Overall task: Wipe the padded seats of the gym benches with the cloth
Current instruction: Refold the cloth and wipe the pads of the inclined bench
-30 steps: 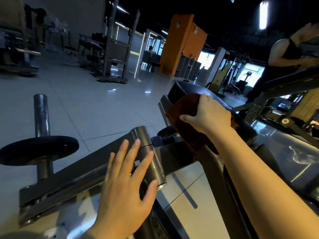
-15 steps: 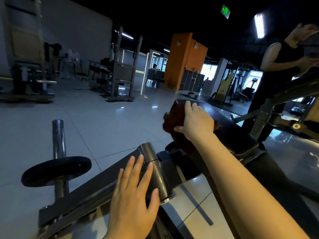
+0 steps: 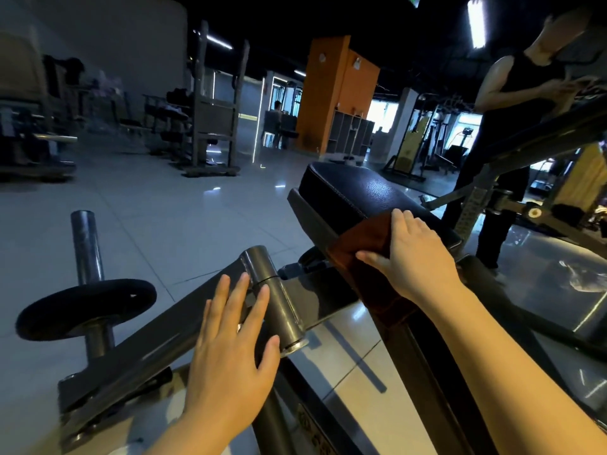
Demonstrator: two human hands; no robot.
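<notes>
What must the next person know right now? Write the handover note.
Right hand: flat on the brown cloth, pressing it on the near end of the black padded seat.
Left hand: open, resting on the grey metal frame arm by its steel pivot tube.
Done: cannot tell how much of the seat is wiped.
Left: the far part of this seat looks uncovered; other benches after.

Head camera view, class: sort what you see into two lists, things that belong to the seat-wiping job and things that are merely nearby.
Belongs to the job:
- brown cloth
- black padded seat
- right hand, pressing the cloth on the seat
- left hand, flat on the metal frame

Merely nearby:
- weight plate on its post
- orange pillar
- bystander
</notes>
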